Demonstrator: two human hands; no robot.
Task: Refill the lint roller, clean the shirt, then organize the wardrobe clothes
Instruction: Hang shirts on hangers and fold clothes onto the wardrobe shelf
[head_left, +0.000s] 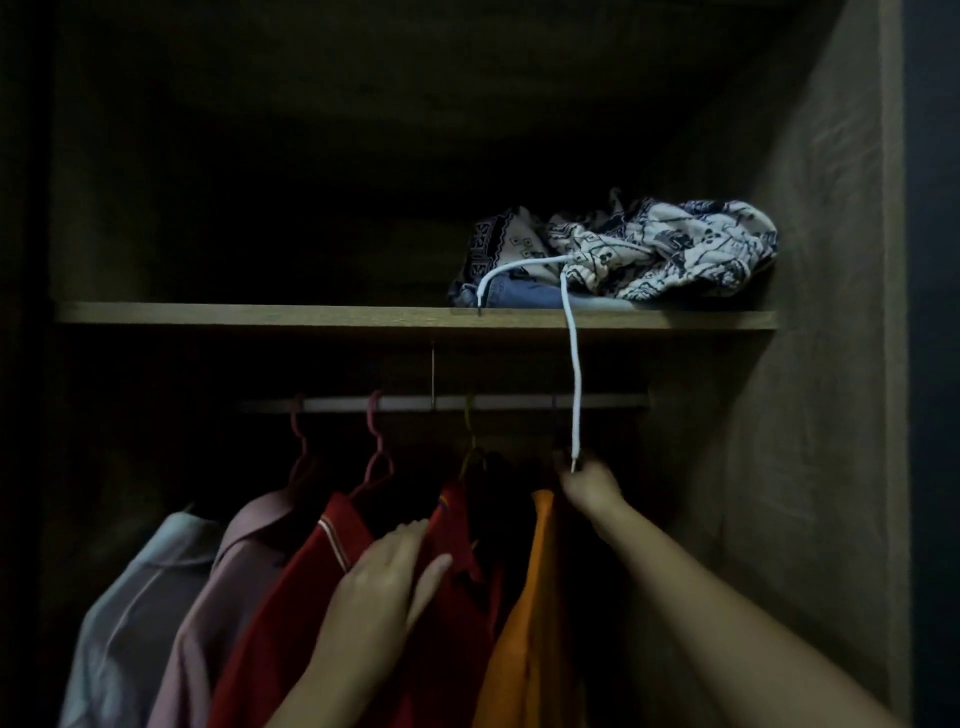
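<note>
We are deep in the wardrobe (831, 364) now, so by our reading the job is in its last stage: no lint roller shows anywhere here, and we cannot see whether the refill or the shirt cleaning got finished. What we do see is sorting under way. Along the rail (467, 403) hang five tops on hangers: a pale blue shirt (130, 613) at far left, a mauve one (218, 571), a red polo (291, 597), a second red top (457, 540) and an orange shirt (524, 623). They look bunched and slanted rather than evenly spaced, so there is spacing left to do, we think. On the shelf (260, 314) above, a patterned bundle (649, 249) sits crumpled over something denim, its white cord (574, 374) dangling past the rail; that heap likely still wants folding. Our left hand (384, 577) lies open and flat against the red tops, gripping nothing. Our right hand (589, 483) reaches up beside the orange shirt's hanger near the cord's tip; it looks curled, but it is too dark to tell what it holds.
</note>
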